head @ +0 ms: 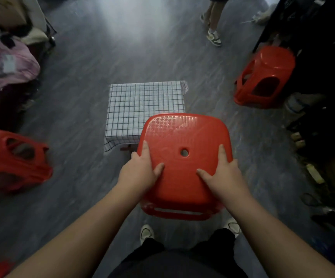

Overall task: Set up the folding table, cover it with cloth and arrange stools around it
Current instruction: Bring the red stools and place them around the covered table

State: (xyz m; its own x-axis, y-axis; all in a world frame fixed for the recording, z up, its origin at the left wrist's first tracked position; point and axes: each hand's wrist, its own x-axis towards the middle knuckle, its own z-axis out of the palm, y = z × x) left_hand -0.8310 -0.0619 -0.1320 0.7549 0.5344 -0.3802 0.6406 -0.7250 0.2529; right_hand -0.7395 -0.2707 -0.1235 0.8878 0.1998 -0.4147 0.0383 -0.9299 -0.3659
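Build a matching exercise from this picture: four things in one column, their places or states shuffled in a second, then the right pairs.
Things:
1. red plastic stool with a hole in its seat
2. black-and-white checked cloth
3. pink crumpled fabric pile
4. white-and-green sneaker

Places or states:
A. spread flat, edges hanging down
B. heaped at the view's left edge
C. gripped by the left hand and right hand
D. on the grey floor at the top, worn by another person

Pairs: 1-C, 2-A, 3-B, 4-D

I see a heap of clothes (6, 63) (pink on top) at the left of the grey floor (102, 47). Someone's sneakered foot (213, 38) stands far off.
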